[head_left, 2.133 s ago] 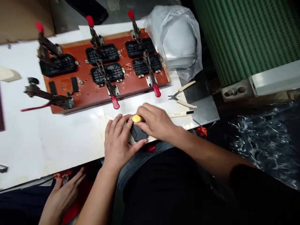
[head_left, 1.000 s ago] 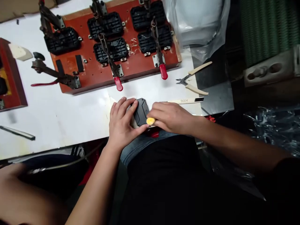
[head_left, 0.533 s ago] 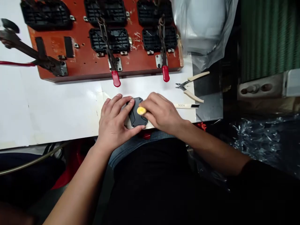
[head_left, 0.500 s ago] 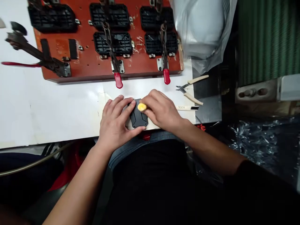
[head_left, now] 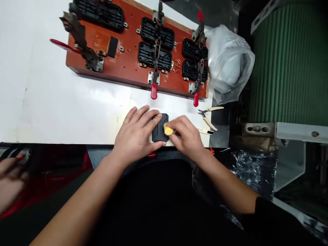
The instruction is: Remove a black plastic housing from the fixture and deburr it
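A small black plastic cover [head_left: 159,129] with clipped corners lies flat at the table's near edge. My left hand [head_left: 137,131] holds it from the left, with its fingertips on the far end and the thumb along the near end. In my right hand [head_left: 188,135], the closed fingers pinch a tool with a yellow end [head_left: 168,130]. That end is at the cover's right edge. The rest of the tool is hidden, so its kind cannot be made out. Right of this hand are a pale tool marked "A006" [head_left: 205,131] and pale-handled nippers [head_left: 208,115].
Across the far side stands a red-brown fixture block [head_left: 123,77] with several toggle clamps and black plastic parts. A clear plastic bag [head_left: 222,65] sits at its right end. Farther right is a ribbed green belt [head_left: 284,75]. Another person's hand [head_left: 11,184] shows at lower left.
The view has turned and shifted. My right hand has brought the yellow-ended tool from the cover's upper middle to its right edge. Another person's hand has appeared at lower left.
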### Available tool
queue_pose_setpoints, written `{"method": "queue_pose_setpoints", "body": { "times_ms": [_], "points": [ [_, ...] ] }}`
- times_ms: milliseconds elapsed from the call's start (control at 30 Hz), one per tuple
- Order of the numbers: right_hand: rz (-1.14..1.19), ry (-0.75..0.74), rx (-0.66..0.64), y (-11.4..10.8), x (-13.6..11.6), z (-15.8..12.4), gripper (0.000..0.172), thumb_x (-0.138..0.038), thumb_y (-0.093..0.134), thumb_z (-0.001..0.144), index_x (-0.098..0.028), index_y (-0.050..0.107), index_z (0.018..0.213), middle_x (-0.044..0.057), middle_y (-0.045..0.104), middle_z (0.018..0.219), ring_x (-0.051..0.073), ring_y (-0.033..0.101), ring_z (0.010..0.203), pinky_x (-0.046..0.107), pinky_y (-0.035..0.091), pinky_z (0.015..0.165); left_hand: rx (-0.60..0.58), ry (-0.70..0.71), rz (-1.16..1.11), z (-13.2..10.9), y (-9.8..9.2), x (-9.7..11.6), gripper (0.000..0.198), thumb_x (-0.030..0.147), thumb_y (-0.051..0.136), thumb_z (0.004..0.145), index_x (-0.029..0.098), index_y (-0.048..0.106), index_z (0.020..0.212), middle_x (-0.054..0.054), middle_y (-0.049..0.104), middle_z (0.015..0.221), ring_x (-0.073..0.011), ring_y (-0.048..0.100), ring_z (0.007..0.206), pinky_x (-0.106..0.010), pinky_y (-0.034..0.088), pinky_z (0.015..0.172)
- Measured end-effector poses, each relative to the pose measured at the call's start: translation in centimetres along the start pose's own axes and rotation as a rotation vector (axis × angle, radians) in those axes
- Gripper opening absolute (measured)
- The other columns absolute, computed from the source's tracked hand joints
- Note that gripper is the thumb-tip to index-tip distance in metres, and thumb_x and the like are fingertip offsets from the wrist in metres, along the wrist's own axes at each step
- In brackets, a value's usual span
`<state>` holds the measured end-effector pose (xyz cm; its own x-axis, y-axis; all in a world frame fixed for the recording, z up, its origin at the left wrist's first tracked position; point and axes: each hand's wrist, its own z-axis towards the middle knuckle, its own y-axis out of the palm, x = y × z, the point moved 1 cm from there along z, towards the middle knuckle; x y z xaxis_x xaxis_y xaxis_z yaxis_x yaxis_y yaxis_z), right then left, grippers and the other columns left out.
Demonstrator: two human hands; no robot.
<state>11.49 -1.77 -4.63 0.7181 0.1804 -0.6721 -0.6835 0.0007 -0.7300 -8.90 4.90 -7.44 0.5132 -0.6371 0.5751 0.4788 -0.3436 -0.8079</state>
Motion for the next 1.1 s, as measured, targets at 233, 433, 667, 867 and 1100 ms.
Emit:
{"method": "queue_pose_setpoints", "body": {
  "times_ms": [233, 433, 667, 867, 1100],
  "points": [
    [-0.01, 0.016, -0.039, 0.3, -0.7, -0.5, 0.024, -0.018, 0.064, 0.1, -0.025, 0.067, 0.123, 0.007, 0.068, 0.109, 0.02, 0.067, 0.101, 0.034, 0.058, 0.084, 0.029, -0.005, -0.06, -0.1, 0.2, -0.5, 0.079, 0.048, 0.079, 0.085, 0.018, 0.052, 0.153, -0.013, 0.053, 0.157, -0.038, 0.036, 0.153, -0.057, 0.018, 0.131],
    [-0.061, 0.07, -0.203, -1.8, -1.8, 0.0, 0.013, -0.026, 0.066, 0.1, -0.024, 0.066, 0.113, 0.005, 0.069, 0.101, 0.019, 0.066, 0.092, 0.033, 0.054, 0.081, 0.007, 0.014, -0.052, -0.5, -0.4, -0.4, 0.082, 0.048, 0.08, 0.084, 0.014, 0.052, 0.153, -0.014, 0.052, 0.158, -0.0378, 0.035, 0.153, -0.056, 0.019, 0.132],
    [-0.482, 0.332, 0.152, -6.8, 0.2, 13.2, 0.044, -0.046, 0.077, 0.09, -0.022, 0.059, 0.122, 0.004, 0.075, 0.098, 0.025, 0.071, 0.09, 0.034, 0.051, 0.08, 0.005, 0.021, 0.015, -0.6, -0.7, -0.6, 0.082, 0.048, 0.08, 0.085, 0.016, 0.048, 0.154, -0.012, 0.05, 0.16, -0.0355, 0.035, 0.154, -0.057, 0.019, 0.132],
    [-0.605, 0.341, 0.039, -7.1, 1.2, 18.1, 0.043, -0.053, 0.058, 0.102, -0.017, 0.063, 0.124, 0.017, 0.073, 0.119, 0.034, 0.069, 0.111, 0.042, 0.051, 0.091, -0.023, -0.035, 0.033, -0.8, -0.9, 0.1, 0.109, 0.044, 0.087, 0.078, 0.023, 0.025, 0.166, -0.013, 0.035, 0.169, -0.0325, 0.032, 0.157, -0.056, 0.023, 0.131],
    [0.13, 0.327, -0.136, -4.3, -2.8, 0.0, 0.042, -0.057, 0.042, 0.104, -0.028, 0.059, 0.079, 0.004, 0.068, 0.075, 0.027, 0.068, 0.072, 0.042, 0.053, 0.067, -0.108, -0.065, -0.031, -0.3, -1.7, 0.4, 0.113, 0.039, 0.089, 0.074, 0.029, 0.024, 0.166, -0.013, 0.04, 0.166, -0.0395, 0.031, 0.157, -0.064, 0.019, 0.131]
  ]
}}
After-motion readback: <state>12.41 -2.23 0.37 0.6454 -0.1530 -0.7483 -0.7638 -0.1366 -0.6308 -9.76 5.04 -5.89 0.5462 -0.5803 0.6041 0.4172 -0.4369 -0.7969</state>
